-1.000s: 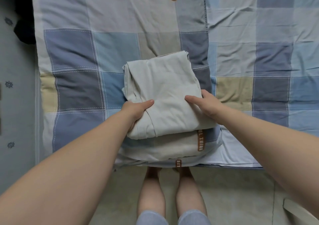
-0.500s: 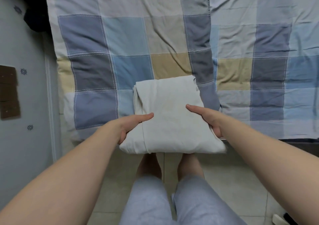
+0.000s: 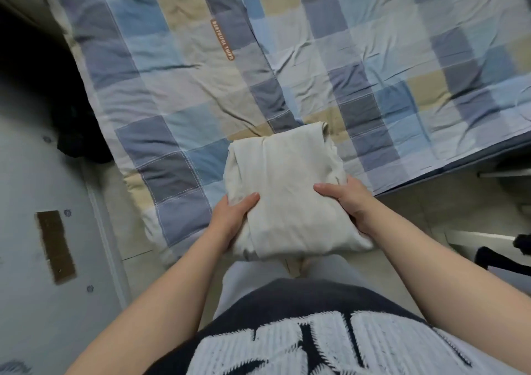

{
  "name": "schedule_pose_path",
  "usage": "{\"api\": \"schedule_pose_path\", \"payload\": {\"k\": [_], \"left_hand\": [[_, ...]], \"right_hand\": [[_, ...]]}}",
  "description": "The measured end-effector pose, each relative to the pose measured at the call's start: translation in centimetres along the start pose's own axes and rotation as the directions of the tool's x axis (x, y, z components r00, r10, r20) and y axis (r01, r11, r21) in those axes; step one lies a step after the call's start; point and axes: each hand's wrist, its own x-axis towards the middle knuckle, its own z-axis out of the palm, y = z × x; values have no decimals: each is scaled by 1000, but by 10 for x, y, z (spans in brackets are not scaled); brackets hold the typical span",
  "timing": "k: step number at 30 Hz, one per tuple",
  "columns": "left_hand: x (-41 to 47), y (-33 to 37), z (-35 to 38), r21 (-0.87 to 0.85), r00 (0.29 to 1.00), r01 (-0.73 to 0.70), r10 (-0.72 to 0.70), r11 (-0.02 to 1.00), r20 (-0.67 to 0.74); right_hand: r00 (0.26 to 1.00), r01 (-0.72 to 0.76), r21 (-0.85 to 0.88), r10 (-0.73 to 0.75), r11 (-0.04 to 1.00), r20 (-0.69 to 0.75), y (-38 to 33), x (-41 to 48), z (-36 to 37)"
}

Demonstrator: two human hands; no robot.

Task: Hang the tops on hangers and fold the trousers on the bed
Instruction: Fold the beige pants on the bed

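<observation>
7 entries, logged from left to right as I read the head camera.

1. Pale panel (image 3: pixel 28 188) with a brown patch (image 3: pixel 56 246): far left, well apart from the work.
2. Dark heap (image 3: pixel 80 142): on the floor just beside the bed's left edge. I cannot tell what it is.
3. Bed (image 3: pixel 448 170), under a checked quilt (image 3: pixel 178 93) that carries an orange label (image 3: pixel 222 40): it fills the upper field, and its near corner lies under the hands.
4. Left hand (image 3: pixel 230 222): clamped on the near left edge of the trousers, thumb on top, fingers underneath.
5. Trousers (image 3: pixel 284 190): folded into 1 thick cream bundle and held between the 2 hands. The long axis runs away from me, leaning slightly right. The near end hangs out over the floor and the far end is over the quilt. I cannot tell whether it touches.
6. Right hand (image 3: pixel 349 205): clamped on the near right edge, thumb on top. Neither hand is nearer, and the 2 appear to share the load.
7. White edge (image 3: pixel 482 235) and dark object (image 3: pixel 502 259): low on the right, well apart.

Judgement: the set-down lies straight ahead along the bundle's axis, with only creased quilt in front of it.
</observation>
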Motion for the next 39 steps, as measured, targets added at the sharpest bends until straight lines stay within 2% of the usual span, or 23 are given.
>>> {"api": "schedule_pose_path", "payload": {"k": [3, 7, 13, 20, 23, 28, 32, 39], "left_hand": [[-25, 25, 15, 29, 992, -120, 119, 992, 46], [-50, 59, 51, 67, 952, -288, 278, 955, 124], [-91, 113, 143, 156, 846, -473, 397, 867, 356], [-172, 116, 296, 190, 651, -679, 463, 709, 601], [-216, 92, 366, 167, 572, -728, 456, 664, 681], [-292, 29, 475, 114, 455, -791, 453, 601, 767], [-350, -16, 551, 85, 374, -809, 398, 582, 838], [-422, -71, 671, 66, 207, -850, 216, 522, 954]], "right_hand": [[987, 141, 40, -138, 989, -86, -13, -45, -21], [932, 299, 104, -268, 948, -243, -19, -101, -57], [764, 527, 179, -372, 831, -527, -2, -179, -125], [569, 682, 213, -325, 700, -755, 64, -280, -240], [486, 740, 198, -308, 642, -818, 107, -324, -291], [389, 779, 167, -257, 604, -885, 188, -398, -375], [321, 804, 163, -187, 572, -928, 251, -451, -430], [152, 834, 150, 40, 531, -988, 341, -504, -492]]}}
